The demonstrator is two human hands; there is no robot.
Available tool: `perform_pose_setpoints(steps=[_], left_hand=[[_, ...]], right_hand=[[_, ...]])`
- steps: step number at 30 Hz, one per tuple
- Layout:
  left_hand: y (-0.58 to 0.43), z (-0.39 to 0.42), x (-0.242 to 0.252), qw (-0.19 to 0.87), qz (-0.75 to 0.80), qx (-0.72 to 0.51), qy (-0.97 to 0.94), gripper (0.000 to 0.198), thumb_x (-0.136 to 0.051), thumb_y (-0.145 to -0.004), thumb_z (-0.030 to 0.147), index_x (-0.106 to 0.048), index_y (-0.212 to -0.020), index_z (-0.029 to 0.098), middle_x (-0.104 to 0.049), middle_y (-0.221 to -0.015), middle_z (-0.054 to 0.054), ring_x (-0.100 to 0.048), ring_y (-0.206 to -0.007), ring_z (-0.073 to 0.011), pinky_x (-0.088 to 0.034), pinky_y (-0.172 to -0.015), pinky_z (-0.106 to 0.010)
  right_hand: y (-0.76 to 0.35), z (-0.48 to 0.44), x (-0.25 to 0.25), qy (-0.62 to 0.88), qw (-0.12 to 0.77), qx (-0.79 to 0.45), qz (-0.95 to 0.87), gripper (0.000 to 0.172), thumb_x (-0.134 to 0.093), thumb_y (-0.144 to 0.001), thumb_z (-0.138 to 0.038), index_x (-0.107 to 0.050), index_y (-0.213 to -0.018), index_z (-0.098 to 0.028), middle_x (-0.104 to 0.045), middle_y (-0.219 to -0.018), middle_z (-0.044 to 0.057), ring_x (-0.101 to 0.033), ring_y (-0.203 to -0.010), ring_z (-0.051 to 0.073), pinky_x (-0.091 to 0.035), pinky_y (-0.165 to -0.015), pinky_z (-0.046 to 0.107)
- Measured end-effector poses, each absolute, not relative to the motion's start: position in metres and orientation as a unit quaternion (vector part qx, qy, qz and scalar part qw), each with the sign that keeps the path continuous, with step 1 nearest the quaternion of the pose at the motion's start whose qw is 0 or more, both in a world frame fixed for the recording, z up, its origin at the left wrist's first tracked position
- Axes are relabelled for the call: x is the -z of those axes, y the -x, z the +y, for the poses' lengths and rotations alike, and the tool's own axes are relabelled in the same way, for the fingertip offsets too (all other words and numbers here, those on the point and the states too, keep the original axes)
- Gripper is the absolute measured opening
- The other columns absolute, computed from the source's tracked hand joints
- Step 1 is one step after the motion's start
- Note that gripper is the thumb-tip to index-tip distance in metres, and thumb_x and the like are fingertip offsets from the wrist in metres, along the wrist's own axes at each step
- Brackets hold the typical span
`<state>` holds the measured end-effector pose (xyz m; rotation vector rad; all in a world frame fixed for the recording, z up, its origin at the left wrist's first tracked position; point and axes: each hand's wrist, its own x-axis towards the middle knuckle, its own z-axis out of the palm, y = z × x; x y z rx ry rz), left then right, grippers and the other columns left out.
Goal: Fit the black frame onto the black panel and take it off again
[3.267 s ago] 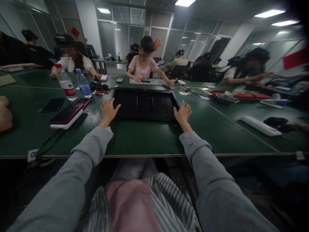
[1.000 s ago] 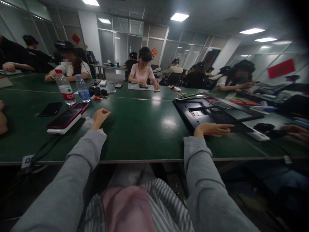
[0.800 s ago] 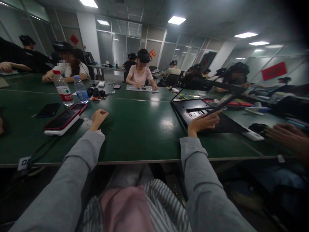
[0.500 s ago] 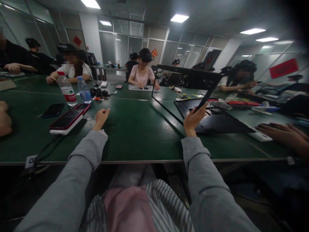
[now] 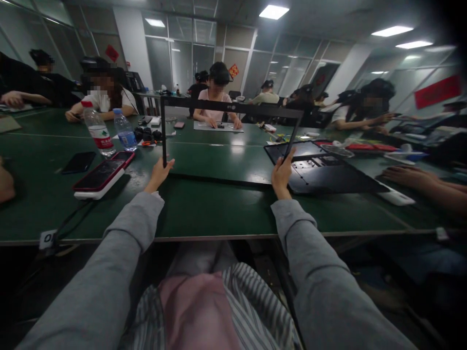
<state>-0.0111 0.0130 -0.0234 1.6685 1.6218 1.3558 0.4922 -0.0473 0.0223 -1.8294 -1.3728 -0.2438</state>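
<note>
A thin black laptop screen bezel (image 5: 233, 106), an open rectangular frame, stands upright above the table between my hands. My left hand (image 5: 159, 174) grips its left side low down, thumb and fingers closed on the strip. Its right side is held by my right hand (image 5: 282, 175), with the thumb pointing up along the edge. Through the opening I see the green table and a person opposite. Just beyond my right hand, a black laptop casing (image 5: 328, 172) lies flat on the table, some cut-outs and metal parts showing on it.
Left of me are a phone in a red case (image 5: 100, 174) on a white block, a dark phone (image 5: 79, 163), a red-capped bottle (image 5: 99, 132) and a blue-capped bottle (image 5: 125, 131). A neighbour's hand (image 5: 412, 176) rests at the right. The green table (image 5: 219, 209) has its front edge before me.
The bezel has swung left and now faces me squarely. My left hand, which was apart from it with curled fingers, has taken hold of its left side.
</note>
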Motion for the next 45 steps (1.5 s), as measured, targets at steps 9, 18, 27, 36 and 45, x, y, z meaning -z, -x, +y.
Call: perform_pose_setpoints(steps=[9, 18, 27, 36, 45], left_hand=[[0.013, -0.001, 0.013, 0.129, 0.701, -0.427, -0.556, 0.024, -0.063, -0.098, 0.034, -0.080, -0.104, 0.018, -0.083, -0.096, -0.013, -0.078, -0.106, -0.0328, -0.055, -0.096, -0.040], [0.014, -0.012, 0.017, 0.048, 0.730, -0.362, -0.578, 0.037, -0.065, -0.095, 0.042, -0.088, -0.112, 0.019, -0.082, -0.115, -0.021, -0.073, -0.118, -0.0443, -0.055, -0.100, -0.053], [0.008, -0.019, 0.016, 0.026, 0.726, -0.351, -0.592, 0.036, -0.066, -0.095, 0.040, -0.085, -0.112, 0.015, -0.071, -0.133, -0.027, -0.061, -0.131, -0.0503, -0.049, -0.111, -0.064], [0.008, -0.021, 0.012, 0.048, 0.736, -0.335, -0.586, 0.026, -0.073, -0.092, 0.039, -0.085, -0.101, 0.018, -0.071, -0.128, -0.024, -0.060, -0.134, -0.0515, -0.047, -0.112, -0.065], [0.007, -0.024, 0.008, 0.058, 0.716, -0.377, -0.585, 0.032, -0.077, -0.088, 0.048, -0.087, -0.104, 0.023, -0.074, -0.116, -0.020, -0.060, -0.131, -0.0487, -0.049, -0.112, -0.061]], right_hand=[[-0.508, -0.014, 0.009, 0.745, 0.395, -0.088, -0.530, 0.062, -0.062, -0.087, -0.034, -0.064, -0.142, -0.005, -0.078, -0.116, 0.023, -0.075, -0.108, 0.034, -0.057, -0.102, 0.046], [-0.520, -0.013, 0.013, 0.729, 0.333, -0.006, -0.598, 0.051, -0.050, -0.096, -0.025, -0.074, -0.137, -0.005, -0.074, -0.129, 0.024, -0.067, -0.124, 0.032, -0.049, -0.115, 0.045], [-0.509, -0.016, 0.020, 0.781, 0.241, 0.039, -0.574, 0.054, -0.051, -0.103, -0.032, -0.074, -0.145, -0.008, -0.066, -0.140, 0.028, -0.061, -0.131, 0.037, -0.048, -0.114, 0.050], [-0.506, -0.015, 0.019, 0.799, 0.210, 0.024, -0.563, 0.052, -0.056, -0.103, -0.037, -0.076, -0.144, -0.011, -0.065, -0.145, 0.029, -0.062, -0.135, 0.039, -0.049, -0.114, 0.050], [-0.514, -0.017, 0.017, 0.800, 0.201, -0.019, -0.565, 0.060, -0.062, -0.092, -0.029, -0.069, -0.149, -0.010, -0.065, -0.140, 0.024, -0.060, -0.137, 0.039, -0.048, -0.116, 0.049]])
